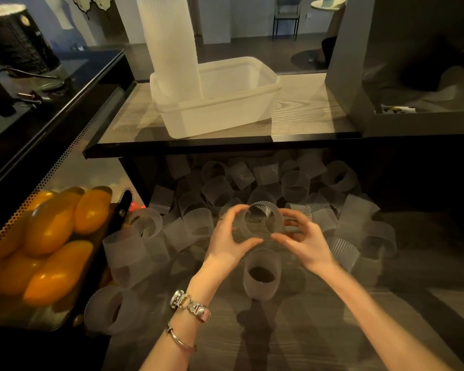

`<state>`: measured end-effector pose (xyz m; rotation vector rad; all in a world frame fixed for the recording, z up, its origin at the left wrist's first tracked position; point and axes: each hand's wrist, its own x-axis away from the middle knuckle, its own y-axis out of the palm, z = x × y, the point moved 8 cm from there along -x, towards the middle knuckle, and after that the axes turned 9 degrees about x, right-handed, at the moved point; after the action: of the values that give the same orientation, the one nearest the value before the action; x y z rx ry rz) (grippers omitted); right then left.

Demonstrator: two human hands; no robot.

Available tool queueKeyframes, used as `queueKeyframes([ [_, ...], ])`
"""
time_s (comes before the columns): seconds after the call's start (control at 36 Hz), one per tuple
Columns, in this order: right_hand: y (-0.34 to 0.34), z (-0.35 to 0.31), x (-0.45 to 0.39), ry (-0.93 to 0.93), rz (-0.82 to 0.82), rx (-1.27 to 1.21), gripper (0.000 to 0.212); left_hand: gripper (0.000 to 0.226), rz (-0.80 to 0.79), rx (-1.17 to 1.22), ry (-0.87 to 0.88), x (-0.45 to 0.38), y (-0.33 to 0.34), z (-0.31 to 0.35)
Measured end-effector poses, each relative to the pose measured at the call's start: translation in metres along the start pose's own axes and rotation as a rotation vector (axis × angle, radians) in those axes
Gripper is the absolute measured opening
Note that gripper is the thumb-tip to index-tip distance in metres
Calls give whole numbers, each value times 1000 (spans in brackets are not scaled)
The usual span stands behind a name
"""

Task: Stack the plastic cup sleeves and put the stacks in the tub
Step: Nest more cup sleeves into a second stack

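2 hands meet near the middle of the scene around 1 ribbed, translucent cup sleeve (263,219), which they hold up above the wooden surface (319,330). The left hand (229,238) curls its fingers over the sleeve's left rim with the thumb reaching under it; the right hand (302,239) grips the right rim the same way, fingers curled round the edge. The sleeve's open end faces the camera. Just below it, nearer the person, another sleeve (261,277) stands upright on the surface between the 2 wrists.

Many loose sleeves (295,183) lie scattered in a heap beyond and beside the hands, some upright and some tipped over, spreading back under a raised shelf (306,108). On that shelf, at the far middle, sits the white plastic tub (225,113), and a tall stack of sleeves (172,46) stands upright in its left end, rising out of the top of the view.

At the near left a perforated tray (3,234) holds orange-yellow fruit (51,228). The left wrist wears a silver watch (189,305) and a thin bangle (180,340).
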<state>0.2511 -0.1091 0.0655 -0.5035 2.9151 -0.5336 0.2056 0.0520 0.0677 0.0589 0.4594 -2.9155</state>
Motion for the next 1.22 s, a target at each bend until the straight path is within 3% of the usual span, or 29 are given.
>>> queueKeyframes([
  [0.11, -5, 3, 8, 22, 14, -40, 41, 61, -23, 33, 14, 11, 3, 5],
  [0.28, -1, 12, 23, 63, -38, -73, 52, 62, -50, 75, -31, 34, 5, 0],
  [0.44, 4, 18, 38, 76, -45, -36, 35, 59, -41, 97, -70, 50, 10, -9],
  [0.78, 21, 50, 57, 210, -156, 48, 39, 63, -37, 137, -136, 64, 33, -50],
  [1.22, 23, 56, 56, 262, -158, -18, 40, 60, -28, 142, -147, 64, 34, -69],
])
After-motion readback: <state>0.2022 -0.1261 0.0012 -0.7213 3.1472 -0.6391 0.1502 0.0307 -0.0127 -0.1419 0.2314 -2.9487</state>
